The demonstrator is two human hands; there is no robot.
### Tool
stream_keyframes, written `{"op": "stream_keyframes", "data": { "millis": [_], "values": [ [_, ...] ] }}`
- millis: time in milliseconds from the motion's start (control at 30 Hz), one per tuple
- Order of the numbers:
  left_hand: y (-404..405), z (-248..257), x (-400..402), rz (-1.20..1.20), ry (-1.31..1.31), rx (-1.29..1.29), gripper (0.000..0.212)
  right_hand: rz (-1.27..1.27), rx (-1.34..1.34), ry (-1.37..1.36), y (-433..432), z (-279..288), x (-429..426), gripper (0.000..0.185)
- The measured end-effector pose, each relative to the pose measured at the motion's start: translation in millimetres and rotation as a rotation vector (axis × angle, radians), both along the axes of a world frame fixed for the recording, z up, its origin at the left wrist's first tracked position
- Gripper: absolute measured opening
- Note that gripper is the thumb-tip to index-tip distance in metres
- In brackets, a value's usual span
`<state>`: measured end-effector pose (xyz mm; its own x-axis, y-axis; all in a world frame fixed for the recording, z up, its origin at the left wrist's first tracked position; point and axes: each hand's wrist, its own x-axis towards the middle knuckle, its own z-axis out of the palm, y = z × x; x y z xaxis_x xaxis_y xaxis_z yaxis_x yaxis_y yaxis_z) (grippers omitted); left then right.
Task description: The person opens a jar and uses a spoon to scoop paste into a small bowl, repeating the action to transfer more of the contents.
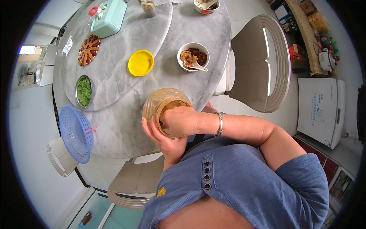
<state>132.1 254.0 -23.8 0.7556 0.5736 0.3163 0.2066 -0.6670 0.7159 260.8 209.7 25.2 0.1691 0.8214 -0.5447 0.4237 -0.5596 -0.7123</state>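
Observation:
A large clear plastic jar (167,93), smeared inside with brown paste, is tilted with its mouth towards me at the table's near edge. My left hand (171,146) grips the jar from below, fingers spread along its side. My right hand (181,121), with a silver bangle at the wrist, reaches into the jar's mouth. Its fingertips are hidden inside, so whatever they hold does not show. Beyond the jar, a white bowl (187,45) contains dark red chopped sauce, a lump of brown paste and a white spoon (197,66). To the jar's upper left lies a round yellow lid (141,63).
The round marble table (120,134) carries a turntable (114,57). On it are a metal bowl of chopped greens (83,91), a wooden trivet (89,50) and a mint tissue box (110,20). A blue plastic colander (75,134) stands at the left edge. Chairs (251,68) surround the table.

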Motion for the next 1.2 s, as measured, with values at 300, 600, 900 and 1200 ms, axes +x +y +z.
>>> {"op": "stream_keyframes", "data": {
  "millis": [300, 600, 900, 1200],
  "values": [
    [7, -11, -10, 0.064, -0.001, -0.082, 0.102, 0.079, 0.108, -0.193, 0, 32, -3, 0.016],
    [9, -9, -13, 0.08, -0.099, -0.252, 0.108, 0.112, 0.02, -0.227, -9, 53, 8, 0.016],
    [14, -12, -10, 0.077, -0.289, -0.503, 0.107, -0.04, 0.066, -0.173, -25, 44, 19, 0.013],
    [22, 1, -8, 0.064, -0.111, -0.189, 0.102, -0.263, 0.338, 0.141, -38, 28, 33, 0.026]
  ]
}}
